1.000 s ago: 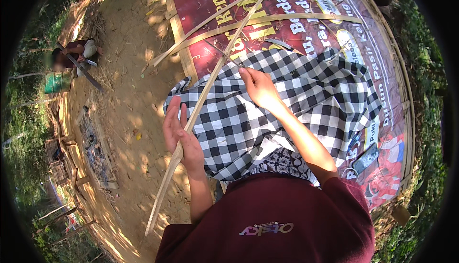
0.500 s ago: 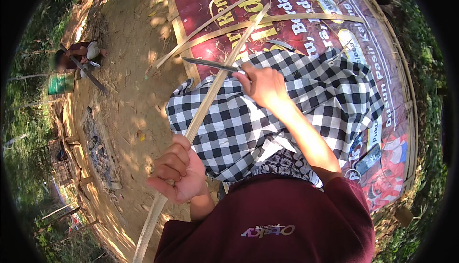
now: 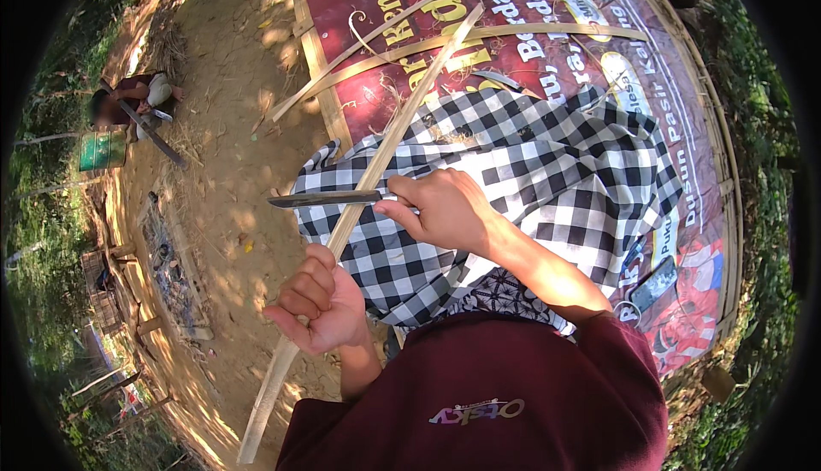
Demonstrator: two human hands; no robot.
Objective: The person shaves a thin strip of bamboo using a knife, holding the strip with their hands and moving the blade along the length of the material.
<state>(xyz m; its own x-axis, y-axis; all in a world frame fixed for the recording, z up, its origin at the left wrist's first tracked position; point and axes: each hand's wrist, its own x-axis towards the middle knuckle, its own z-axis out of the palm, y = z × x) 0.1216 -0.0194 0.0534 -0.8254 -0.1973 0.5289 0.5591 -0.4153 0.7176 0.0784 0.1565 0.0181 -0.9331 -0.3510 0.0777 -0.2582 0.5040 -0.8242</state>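
A long pale strip of split bamboo point(image 3: 382, 161) slants across my lap, its far end over the banner. My left hand point(image 3: 318, 302) is closed round its lower part, and the tail runs on below the fist. In my right hand point(image 3: 443, 207) is a knife point(image 3: 329, 199), gripped by the handle. Its dark blade lies across the strip a short way above my left fist, the tip pointing left. Under both, a black-and-white checked cloth point(image 3: 462, 257) covers my legs, with fine shavings on it.
A red printed banner point(image 3: 359, 103) lies on a bamboo-edged platform, with two more bamboo strips point(image 3: 547, 32) and a curved blade point(image 3: 496, 77) on it. A phone point(image 3: 657, 281) rests at the right. Across the dirt ground point(image 3: 231, 129), another person point(image 3: 141, 103) sits with a long dark piece.
My right hand has drawn the knife down the strip toward my left fist. A curled shaving now shows on the banner near the strip. My left hand stays in nearly the same place.
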